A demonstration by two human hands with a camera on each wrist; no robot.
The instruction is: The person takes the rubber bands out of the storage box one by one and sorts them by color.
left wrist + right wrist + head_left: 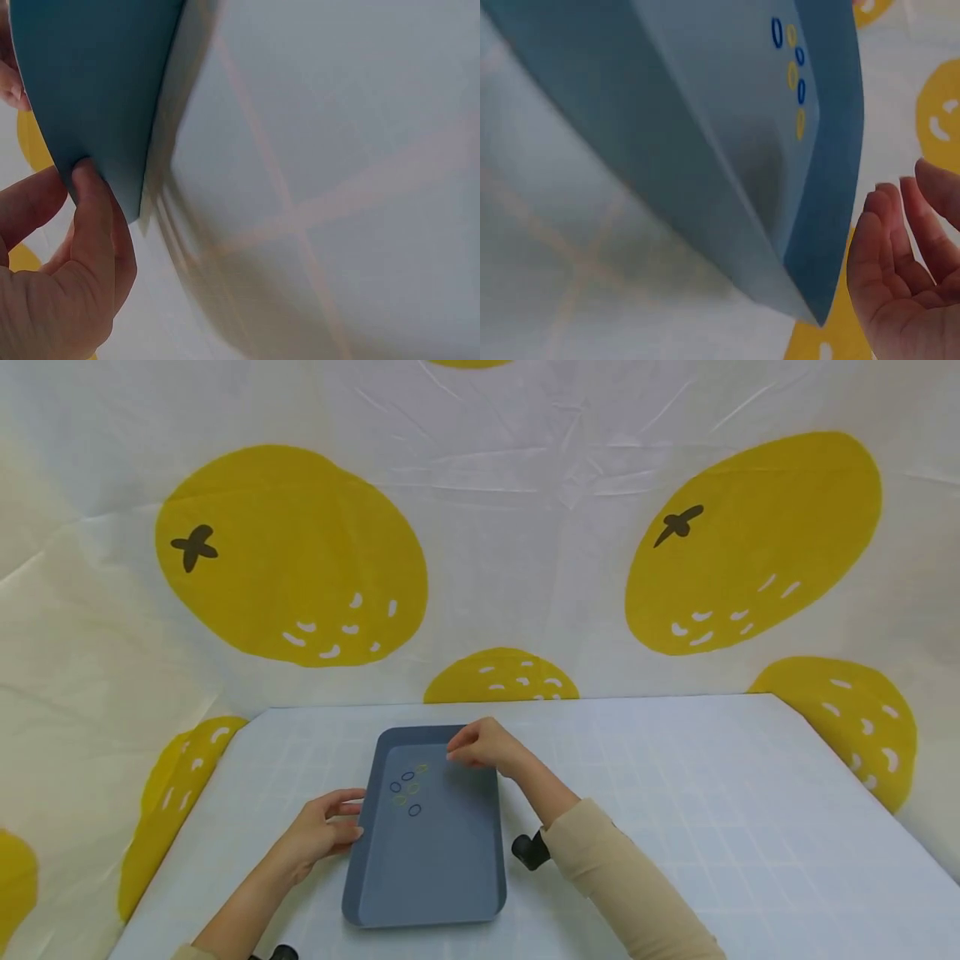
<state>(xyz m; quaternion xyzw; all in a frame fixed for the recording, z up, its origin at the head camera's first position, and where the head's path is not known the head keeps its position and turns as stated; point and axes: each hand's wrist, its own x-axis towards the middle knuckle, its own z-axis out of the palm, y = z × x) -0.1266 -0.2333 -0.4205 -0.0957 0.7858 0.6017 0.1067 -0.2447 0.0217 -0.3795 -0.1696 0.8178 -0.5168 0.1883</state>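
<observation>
The left hand [320, 833], fingers relaxed, touches the lower-centre blue-grey tray [435, 868], likely to steady it, while the loosely curled, seemingly empty right hand [486, 747] hovers right of blue-and-yellow rings [407, 780]

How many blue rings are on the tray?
3 on the tray in the head view: nearest blue ring; leftmost blue ring; farthest blue ring, just beyond and right of the leftmost. None seems hidden.
</observation>
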